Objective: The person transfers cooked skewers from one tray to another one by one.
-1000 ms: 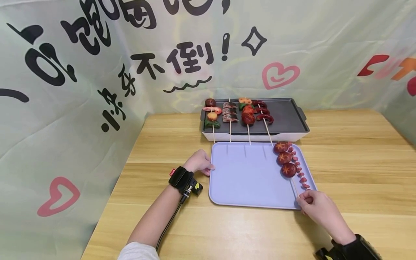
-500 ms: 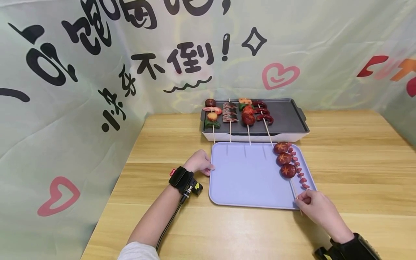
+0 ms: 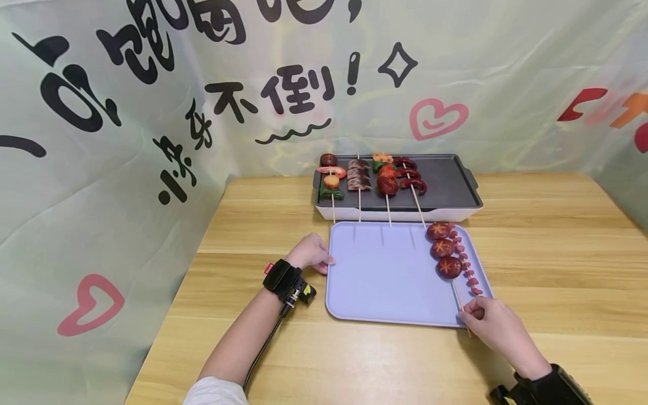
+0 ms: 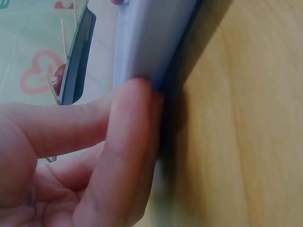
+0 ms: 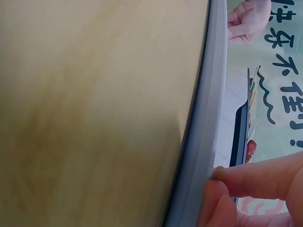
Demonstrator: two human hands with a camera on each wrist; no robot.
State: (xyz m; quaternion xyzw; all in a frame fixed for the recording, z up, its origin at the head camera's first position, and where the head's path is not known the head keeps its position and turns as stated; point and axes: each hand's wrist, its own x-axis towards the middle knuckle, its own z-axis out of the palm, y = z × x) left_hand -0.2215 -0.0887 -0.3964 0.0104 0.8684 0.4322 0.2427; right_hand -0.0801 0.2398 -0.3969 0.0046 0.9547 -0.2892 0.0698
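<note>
My left hand [image 3: 313,254] grips the left rim of the lavender tray [image 3: 390,275], its fingers bent at the edge in the left wrist view. My right hand [image 3: 488,318] pinches the stick of a mushroom skewer [image 3: 449,268] between thumb and forefinger at the tray's front right corner. Three dark brown caps with star cuts are on that skewer, lying along the tray's right side. Beside it on the right is a thin skewer of small red pieces [image 3: 467,264]. In the right wrist view the stick's end [image 5: 218,173] shows between the fingertips.
Behind the tray stands a dark grill pan [image 3: 448,180] on a white base. It bears a mixed skewer [image 3: 331,181], a sliced fish-like skewer [image 3: 358,174], a meatball-and-vegetable skewer [image 3: 387,183] and a dark red sausage-like skewer [image 3: 412,177]. A printed cloth [image 3: 304,56] hangs behind the wooden table [image 3: 557,253].
The mushroom skewer has slid slightly towards me, and its stick end now shows below my right fingers. My right hand has shifted a little to the left. The left hand stays put.
</note>
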